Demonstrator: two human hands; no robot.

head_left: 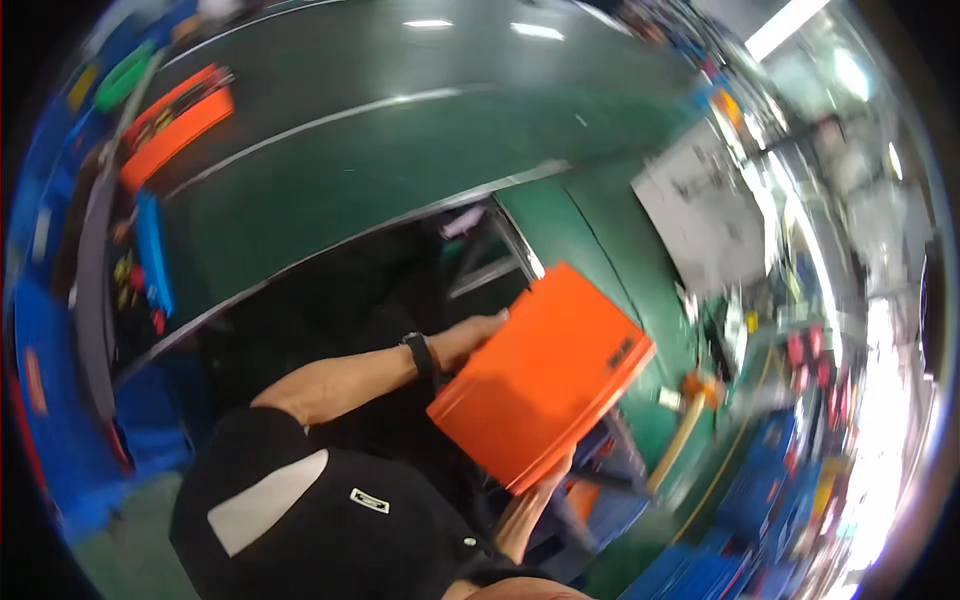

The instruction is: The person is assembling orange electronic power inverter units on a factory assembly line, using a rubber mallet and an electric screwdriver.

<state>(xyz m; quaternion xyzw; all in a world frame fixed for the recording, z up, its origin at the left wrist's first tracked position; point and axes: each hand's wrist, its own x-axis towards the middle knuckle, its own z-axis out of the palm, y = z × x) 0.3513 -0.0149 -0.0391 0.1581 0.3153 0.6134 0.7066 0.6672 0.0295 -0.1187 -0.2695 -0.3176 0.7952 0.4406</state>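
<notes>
I hold a flat orange plastic tray [545, 372] tilted in front of me, its underside facing the camera. My left hand [478, 335] grips its upper left edge; a dark watch sits on that wrist. My right hand [553, 472] grips the tray's lower edge from below, with only the fingers showing. The tray hangs over the gap beside a green table [590, 225]. The whole picture is blurred by motion.
A large dark green table [380, 130] fills the upper middle. Another orange tray [175, 125] with small parts lies at its far left, near blue bins [155, 250]. A grey sheet [700, 210] lies on the right table. Blue crates [750, 490] stand at the lower right.
</notes>
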